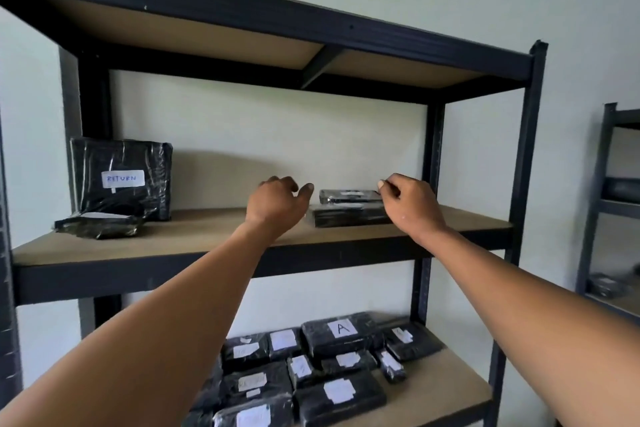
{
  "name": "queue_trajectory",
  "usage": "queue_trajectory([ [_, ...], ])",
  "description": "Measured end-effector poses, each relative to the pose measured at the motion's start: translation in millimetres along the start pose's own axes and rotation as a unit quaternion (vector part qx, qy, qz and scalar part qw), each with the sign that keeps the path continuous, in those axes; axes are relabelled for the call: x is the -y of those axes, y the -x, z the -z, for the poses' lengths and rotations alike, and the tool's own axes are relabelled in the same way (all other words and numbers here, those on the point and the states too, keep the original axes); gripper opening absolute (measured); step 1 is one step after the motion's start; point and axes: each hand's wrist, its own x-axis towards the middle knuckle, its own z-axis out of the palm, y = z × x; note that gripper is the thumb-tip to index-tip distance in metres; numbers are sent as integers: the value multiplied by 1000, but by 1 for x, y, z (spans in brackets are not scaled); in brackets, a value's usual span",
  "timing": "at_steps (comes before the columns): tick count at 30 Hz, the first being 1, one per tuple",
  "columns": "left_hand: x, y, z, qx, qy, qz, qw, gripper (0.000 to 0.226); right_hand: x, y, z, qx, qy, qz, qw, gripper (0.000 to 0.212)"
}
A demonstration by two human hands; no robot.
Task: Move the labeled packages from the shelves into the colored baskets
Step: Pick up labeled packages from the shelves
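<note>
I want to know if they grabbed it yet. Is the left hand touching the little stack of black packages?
Apart. The head view shows bare wall and shelf between the left hand and the stack of black packages.

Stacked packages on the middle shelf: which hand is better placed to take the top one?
Probably right: the right hand is at the top package's right end; the left hand hangs short of it.

"RETURN" on white label of upright black package (pixel 121 178), middle shelf (pixel 214 236) far left. "A" on package (pixel 341 331) one shelf below. Other labels unreadable.
</note>
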Motion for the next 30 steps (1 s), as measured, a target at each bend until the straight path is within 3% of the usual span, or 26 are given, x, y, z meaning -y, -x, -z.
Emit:
queue_trajectory([
  [2,-5,-11,-2,74,-5,91,993,67,-17,-16,-2,22,13,-20,999,34],
  [5,-13,-21,-10,164,116,204,958,89,-47,-38,-3,70,31,-53,996,36],
  [8,-11,-30,-18,217,118,231,941,98,-70,-52,-11,133,54,-107,984,44],
  [10,-9,-34,-26,229,110,245,936,89,-81,-56,-18,186,60,-148,969,51],
  [16,-17,-35,-37,198,158,257,933,58,-89,-52,-28,272,18,-188,943,47],
  [20,-17,-40,-37,180,192,254,930,51,-89,-54,-34,239,-92,-243,935,32],
  [23,-16,-42,-37,128,262,244,925,19,-84,-58,-35,235,-176,-262,919,20],
  [27,-11,-44,-39,70,357,274,890,30,-79,-59,-44,226,-210,-245,919,22],
  [30,5,-47,-46,57,338,279,897,33,-78,-58,-56,212,-212,-252,920,19],
])
